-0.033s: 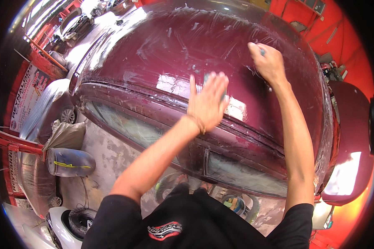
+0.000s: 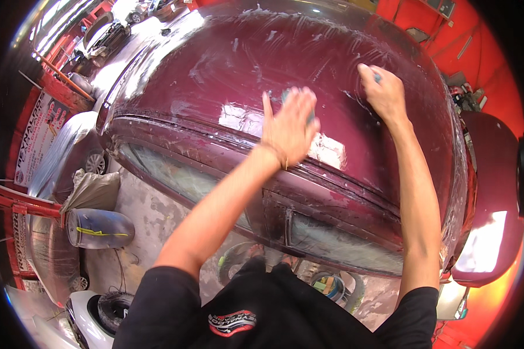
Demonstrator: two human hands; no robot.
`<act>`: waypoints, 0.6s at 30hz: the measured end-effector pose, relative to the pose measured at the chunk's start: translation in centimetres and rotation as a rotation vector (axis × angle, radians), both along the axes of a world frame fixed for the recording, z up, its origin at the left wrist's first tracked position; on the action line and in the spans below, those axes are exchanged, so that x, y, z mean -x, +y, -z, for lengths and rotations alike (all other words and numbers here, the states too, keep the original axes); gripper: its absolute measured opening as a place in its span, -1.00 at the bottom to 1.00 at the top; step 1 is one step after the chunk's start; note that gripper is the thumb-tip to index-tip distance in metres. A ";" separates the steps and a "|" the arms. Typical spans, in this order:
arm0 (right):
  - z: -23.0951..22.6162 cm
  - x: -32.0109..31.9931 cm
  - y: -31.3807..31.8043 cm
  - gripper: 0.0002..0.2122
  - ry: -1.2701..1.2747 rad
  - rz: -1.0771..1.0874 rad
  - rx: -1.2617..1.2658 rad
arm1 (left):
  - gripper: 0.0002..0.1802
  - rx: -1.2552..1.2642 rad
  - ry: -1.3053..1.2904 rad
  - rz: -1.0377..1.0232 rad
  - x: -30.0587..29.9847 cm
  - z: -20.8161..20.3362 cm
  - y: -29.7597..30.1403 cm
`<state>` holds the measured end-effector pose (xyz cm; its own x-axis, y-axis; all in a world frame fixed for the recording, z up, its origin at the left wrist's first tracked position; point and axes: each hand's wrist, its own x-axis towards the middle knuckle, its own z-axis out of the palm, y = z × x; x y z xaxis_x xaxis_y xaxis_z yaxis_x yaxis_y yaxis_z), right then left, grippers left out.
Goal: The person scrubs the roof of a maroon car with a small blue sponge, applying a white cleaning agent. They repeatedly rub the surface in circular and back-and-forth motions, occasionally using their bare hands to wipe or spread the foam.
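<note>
A maroon car roof (image 2: pixel 174 87), wet and streaked with whitish smears, spreads out before me. My left hand (image 2: pixel 292 125) presses flat on it near the close edge, fingers stretched and slightly blurred. Beneath the palm is a blue-green pad (image 2: pixel 311 110), mostly covered; its edges show beside the fingers. Farther off to the right, my right hand (image 2: pixel 384 96) is curled into a fist above the roof. A small blue-green piece (image 2: pixel 378 77) pokes out between its fingers; the rest is hidden.
Below the roof edge are side windows (image 2: pixel 343 241) with a whitish film. A bucket (image 2: pixel 330 286) with sponge-like blocks stands by my feet. To the left are a blue barrel (image 2: pixel 102 228), a plastic-covered car (image 2: pixel 64 157) and a loose tyre (image 2: pixel 112 311). A maroon panel (image 2: pixel 486 192) stands right.
My left hand has slid slightly farther away across the roof, the pad moving with it. My right hand has shifted a little to the right and nearer to me, still closed.
</note>
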<state>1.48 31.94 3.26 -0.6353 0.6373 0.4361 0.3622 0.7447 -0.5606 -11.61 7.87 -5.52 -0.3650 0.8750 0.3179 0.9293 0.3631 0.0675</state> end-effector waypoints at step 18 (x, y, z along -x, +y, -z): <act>6.9 -11.4 8.0 -0.53 0.114 0.223 0.038 | -0.18 0.196 -0.142 -0.211 9.9 -4.7 5.4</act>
